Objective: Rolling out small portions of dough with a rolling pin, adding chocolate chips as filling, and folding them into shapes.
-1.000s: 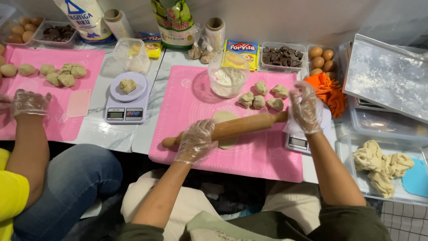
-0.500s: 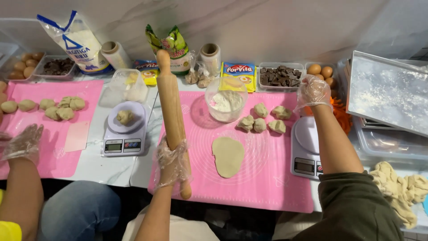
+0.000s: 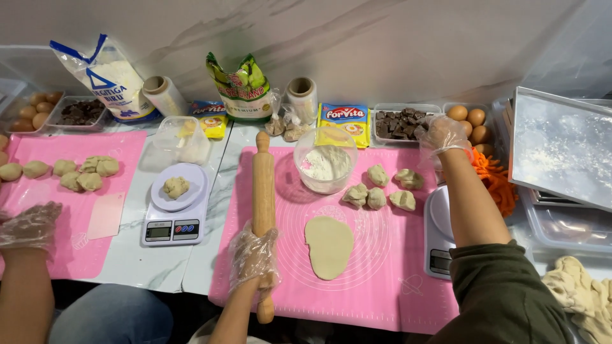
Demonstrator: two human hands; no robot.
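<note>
While flour fills bowl [image 3: 325,167], tub [image 3: 400,124] holds chocolate.

- Bare pink mat [image 3: 382,280] around flattened dough [image 3: 329,246]: open passage.
- Flour bowl [image 3: 325,168], dough lumps [image 3: 377,190] crowd mat's far side.
- Rolling pin [image 3: 263,204] blocks left edge.

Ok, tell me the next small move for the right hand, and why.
Probably take a piece of filling from the chocolate tray: the right hand hovers at its edge, the left hand holds the rolling pin off to the side, and the flattened dough lies bare on the pink mat.
</note>
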